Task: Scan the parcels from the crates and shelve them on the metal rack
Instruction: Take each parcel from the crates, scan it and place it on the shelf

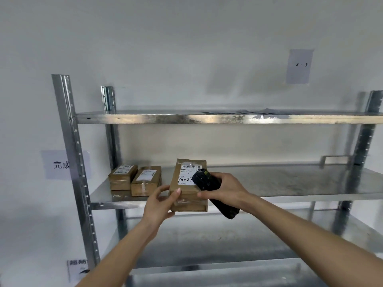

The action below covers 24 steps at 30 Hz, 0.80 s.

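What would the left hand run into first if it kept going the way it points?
Nothing new: the left hand already grips the held parcel at its left side. Pushed on with the parcel, it would likely slide along the shelf toward the back wall, though depth is unclear.

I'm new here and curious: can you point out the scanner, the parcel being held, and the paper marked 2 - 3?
scanner (204, 179): head view, its dark upper body.
held parcel (186, 175): head view, its white label.
paper sign (299, 66): head view, its middle.

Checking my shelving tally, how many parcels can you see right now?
3: two parcels lie side by side on the middle shelf at left; one parcel is held at its front edge.
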Available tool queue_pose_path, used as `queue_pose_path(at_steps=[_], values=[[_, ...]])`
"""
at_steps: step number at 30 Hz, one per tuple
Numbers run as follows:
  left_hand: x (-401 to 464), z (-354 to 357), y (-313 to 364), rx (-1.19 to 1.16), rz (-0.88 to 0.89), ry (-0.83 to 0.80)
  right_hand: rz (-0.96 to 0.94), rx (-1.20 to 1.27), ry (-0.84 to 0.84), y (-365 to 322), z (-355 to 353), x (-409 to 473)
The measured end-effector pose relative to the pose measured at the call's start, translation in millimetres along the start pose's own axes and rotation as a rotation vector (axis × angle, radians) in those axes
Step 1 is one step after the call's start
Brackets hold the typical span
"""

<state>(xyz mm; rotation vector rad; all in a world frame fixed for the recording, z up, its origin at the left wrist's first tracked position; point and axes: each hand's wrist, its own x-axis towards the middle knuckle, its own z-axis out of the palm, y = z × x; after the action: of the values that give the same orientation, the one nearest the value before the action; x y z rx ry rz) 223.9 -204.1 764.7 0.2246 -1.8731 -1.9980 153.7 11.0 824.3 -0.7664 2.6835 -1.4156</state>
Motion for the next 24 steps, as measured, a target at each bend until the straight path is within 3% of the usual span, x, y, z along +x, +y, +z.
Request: queue_pose_path(at_steps=[13, 24], values=[[159, -31, -76, 0.213, -0.068, 0.071, 0.023, -0.127, -0.127, 80, 67, 178], [234, -40, -117, 0.236, -0.140, 0.087, 0.075, -0.175, -0.172, 111, 103, 261]])
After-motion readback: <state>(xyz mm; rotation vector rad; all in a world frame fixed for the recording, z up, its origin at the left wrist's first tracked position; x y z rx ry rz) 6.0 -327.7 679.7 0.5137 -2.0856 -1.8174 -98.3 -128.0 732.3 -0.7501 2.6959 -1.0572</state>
